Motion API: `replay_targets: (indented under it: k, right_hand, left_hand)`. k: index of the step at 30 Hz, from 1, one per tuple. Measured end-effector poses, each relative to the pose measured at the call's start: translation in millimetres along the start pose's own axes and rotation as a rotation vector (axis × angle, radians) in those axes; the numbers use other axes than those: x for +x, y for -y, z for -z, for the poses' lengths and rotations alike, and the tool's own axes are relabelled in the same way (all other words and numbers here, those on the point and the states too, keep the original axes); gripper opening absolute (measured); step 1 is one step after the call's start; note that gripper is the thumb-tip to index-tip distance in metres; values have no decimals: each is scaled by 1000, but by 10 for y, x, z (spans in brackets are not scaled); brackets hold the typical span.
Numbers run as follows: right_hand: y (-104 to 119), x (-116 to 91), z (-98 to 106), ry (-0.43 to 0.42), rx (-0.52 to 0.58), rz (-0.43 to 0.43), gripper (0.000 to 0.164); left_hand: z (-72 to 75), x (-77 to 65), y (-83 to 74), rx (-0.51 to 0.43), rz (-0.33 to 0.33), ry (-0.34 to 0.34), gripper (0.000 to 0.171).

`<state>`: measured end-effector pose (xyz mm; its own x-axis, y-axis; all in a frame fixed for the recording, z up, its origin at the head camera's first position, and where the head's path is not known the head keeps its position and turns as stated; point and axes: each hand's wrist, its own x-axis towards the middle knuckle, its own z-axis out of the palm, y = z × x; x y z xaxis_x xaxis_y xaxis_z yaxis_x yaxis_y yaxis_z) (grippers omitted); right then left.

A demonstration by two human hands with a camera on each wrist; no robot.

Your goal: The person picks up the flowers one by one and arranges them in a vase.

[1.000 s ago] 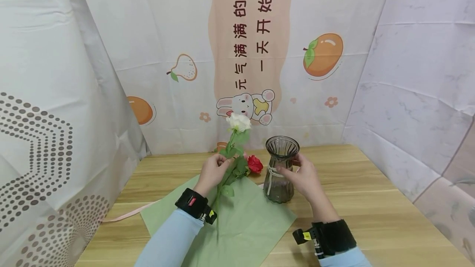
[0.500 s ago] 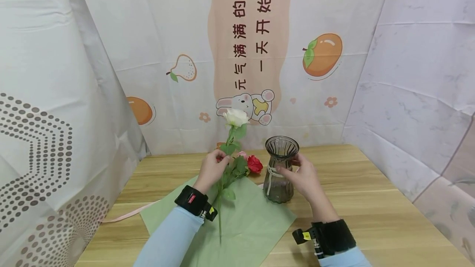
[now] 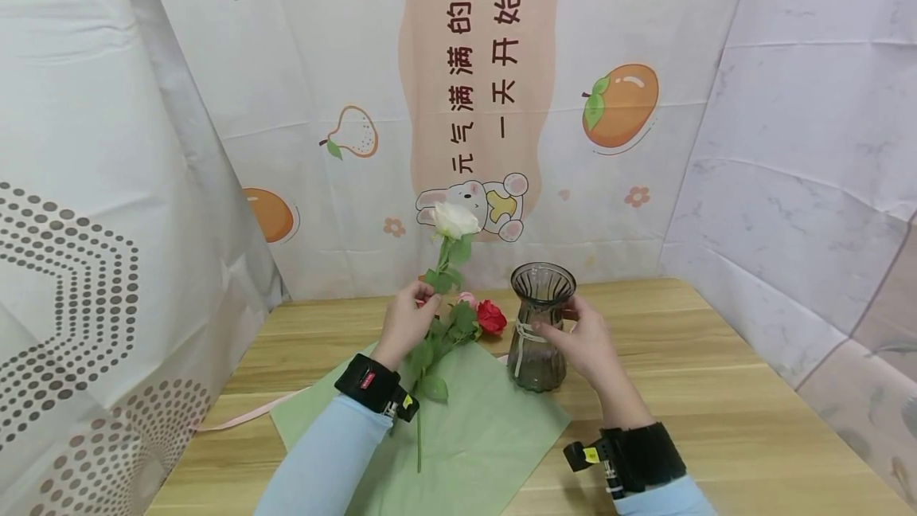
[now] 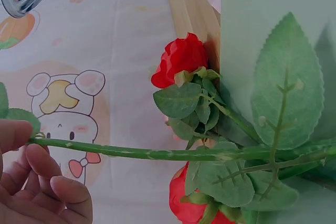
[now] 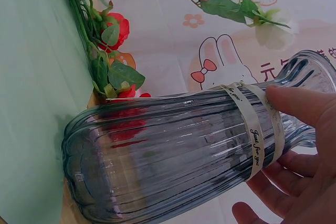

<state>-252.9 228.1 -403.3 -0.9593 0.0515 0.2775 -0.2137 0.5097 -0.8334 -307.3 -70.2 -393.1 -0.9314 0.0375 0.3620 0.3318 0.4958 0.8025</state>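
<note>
The left hand [image 3: 407, 321] is pinching the stem [image 4: 142, 153] of the white rose [image 3: 455, 220] between thumb and index finger; the remaining fingers are curling loosely beside it. The white rose is standing nearly upright, bloom uppermost, to the left of the vase [image 3: 539, 365] and apart from it. The stem's lower end is hanging over the green sheet [image 3: 487, 428] — whether it is touching the sheet cannot be determined.

The right hand [image 3: 583, 341] is gripping the vase near its narrow neck, thumb on one side and fingers curving around the other. The smoky, ribbed vase is standing upright beside the sheet's right edge, mouth up. A pale band [image 5: 254, 145] reading "Just for you" is encircling it below the neck.

A red rose [image 3: 491, 317] is lying between the left hand and the vase. A pink ribbon [image 3: 258, 412] is extending leftward across the wooden table [image 3: 645, 373].
</note>
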Motion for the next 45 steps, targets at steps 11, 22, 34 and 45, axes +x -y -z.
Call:
replay_targets:
  k: [11, 22, 34, 45]
  right_hand:
    - [-1, -2, -5, 3, 4, -1, 62]
    - [-7, -1, -1, 1, -6, -3, 63]
    - [-8, -5, 4, 0, -21, -4, 65]
    - [-3, -8, 3, 1, -19, -7, 64]
  left_hand:
    - [73, 33, -60, -11, -40, -56, 16]
    - [197, 135, -174, -19, -96, -120, 21]
    - [313, 137, -167, -165, -24, -128, 21]
    - [298, 34, -13, -380, 132, -100, 16]
